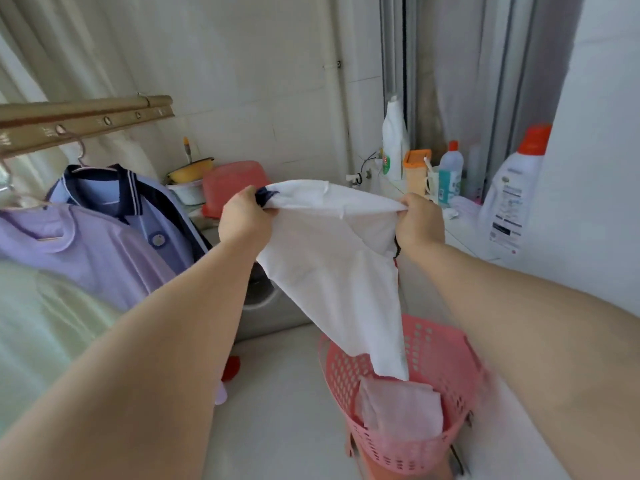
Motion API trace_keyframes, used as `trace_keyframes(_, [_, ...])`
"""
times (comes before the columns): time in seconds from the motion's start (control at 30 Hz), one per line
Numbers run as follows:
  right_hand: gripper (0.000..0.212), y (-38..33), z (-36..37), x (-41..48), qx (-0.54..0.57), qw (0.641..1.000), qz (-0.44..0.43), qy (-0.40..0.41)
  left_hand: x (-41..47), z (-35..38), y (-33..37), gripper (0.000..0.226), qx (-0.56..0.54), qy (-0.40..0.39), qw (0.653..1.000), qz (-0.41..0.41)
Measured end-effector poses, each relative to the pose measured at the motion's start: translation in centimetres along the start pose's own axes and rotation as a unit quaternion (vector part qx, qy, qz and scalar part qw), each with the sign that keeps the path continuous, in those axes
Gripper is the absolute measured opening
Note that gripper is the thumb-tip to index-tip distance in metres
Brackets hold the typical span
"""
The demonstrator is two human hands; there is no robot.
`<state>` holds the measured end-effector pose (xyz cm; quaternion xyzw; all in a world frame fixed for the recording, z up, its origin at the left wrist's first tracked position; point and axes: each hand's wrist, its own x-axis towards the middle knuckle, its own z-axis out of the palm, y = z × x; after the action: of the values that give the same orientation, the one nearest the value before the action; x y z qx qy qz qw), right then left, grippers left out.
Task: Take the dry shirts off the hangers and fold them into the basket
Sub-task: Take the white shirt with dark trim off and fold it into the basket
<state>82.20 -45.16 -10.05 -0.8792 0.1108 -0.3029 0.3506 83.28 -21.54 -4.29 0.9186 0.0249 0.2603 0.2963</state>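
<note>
I hold a white shirt (332, 265) stretched out in front of me, above the pink basket (433, 355). My left hand (242, 216) grips its left top edge, where a dark trim shows. My right hand (419, 220) pinches the right top edge. The shirt's lower tip hangs down into the basket, over a folded pale pink cloth (401, 410) lying inside. On the left, a lilac shirt (86, 251) and a light blue polo with a navy collar (114, 195) hang on hangers from the drying rail (86, 116).
A washing machine (263, 299) stands behind the shirt, with a red tub (232, 185) and bowls on top. Detergent bottles (512, 188) and jars line the white counter at right. A pale green garment (41, 327) fills the near left. The floor is white tile.
</note>
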Motion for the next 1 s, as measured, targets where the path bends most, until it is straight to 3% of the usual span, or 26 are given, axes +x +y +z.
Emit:
trace_keyframes(0.1, [0.026, 2.6, -0.5, 0.9, -0.007, 0.999, 0.048, -0.014, 0.1, 2.7, 1.6, 0.031, -0.035, -0.043, 0.998, 0.021])
trace_keyframes(0.23, [0.031, 6.6, -1.0, -1.5, -0.014, 0.993, 0.112, -0.041, -2.7, 4.7, 1.7, 0.027, -0.043, -0.144, 0.986, 0.078])
trace_keyframes(0.37, [0.028, 10.3, -2.3, -6.8, -0.036, 0.988, 0.133, -0.075, -7.4, 5.1, 0.1, 0.019, -0.041, -0.268, 0.959, 0.080])
trace_keyframes(0.5, [0.025, 12.9, -3.7, -14.1, -0.064, 0.979, 0.161, -0.104, -14.1, 4.2, -1.5, 0.027, -0.002, -0.415, 0.907, 0.072])
trace_keyframes(0.63, [0.028, 14.9, -5.1, -23.5, -0.125, 0.959, 0.180, -0.177, -22.5, 3.7, -4.8, 0.027, 0.069, -0.570, 0.813, 0.090])
trace_keyframes(0.73, [0.027, 16.1, -6.3, -29.0, -0.166, 0.939, 0.186, -0.239, -27.7, 3.8, -6.8, 0.026, 0.108, -0.612, 0.777, 0.101])
trace_keyframes(0.83, [0.029, 17.0, -7.7, -32.3, -0.189, 0.930, 0.192, -0.251, -31.6, 3.6, -7.1, 0.027, 0.118, -0.642, 0.751, 0.100])
trace_keyframes(1.0, [0.027, 16.2, -8.6, -32.7, -0.230, 0.921, 0.140, -0.281, -34.5, 3.7, -5.7, 0.039, 0.139, -0.688, 0.702, 0.119])
